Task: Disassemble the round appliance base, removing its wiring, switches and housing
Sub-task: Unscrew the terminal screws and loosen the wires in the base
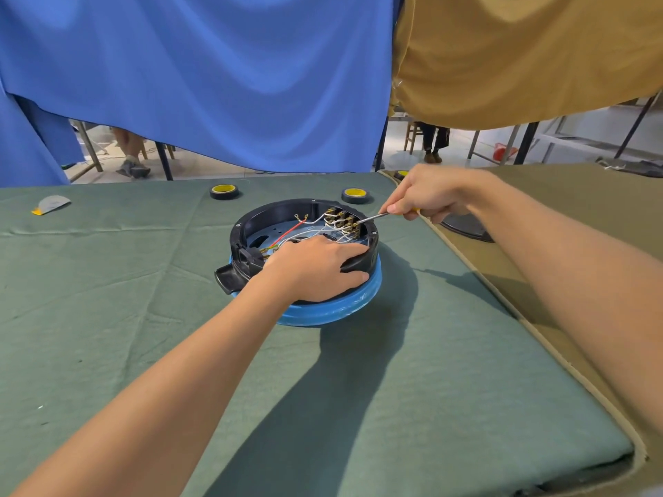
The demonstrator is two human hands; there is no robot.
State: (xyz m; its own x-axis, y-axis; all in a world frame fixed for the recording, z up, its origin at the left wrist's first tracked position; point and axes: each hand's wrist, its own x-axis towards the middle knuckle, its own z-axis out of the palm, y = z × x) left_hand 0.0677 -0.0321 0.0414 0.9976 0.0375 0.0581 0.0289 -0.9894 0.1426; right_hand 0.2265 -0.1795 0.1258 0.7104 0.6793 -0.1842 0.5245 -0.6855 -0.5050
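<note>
left hand [315,269] grips base [305,245]; right hand [427,195] beyond it.

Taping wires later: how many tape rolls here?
2: tape roll behind the base, left; second roll behind it, right; maybe a third roll, half hidden, by the right hand.

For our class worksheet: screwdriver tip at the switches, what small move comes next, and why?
Probably work the thin metal screwdriver to free a white wire: the right hand holds its tip at the brass switch terminals, and the left hand grips the round black base.
</note>
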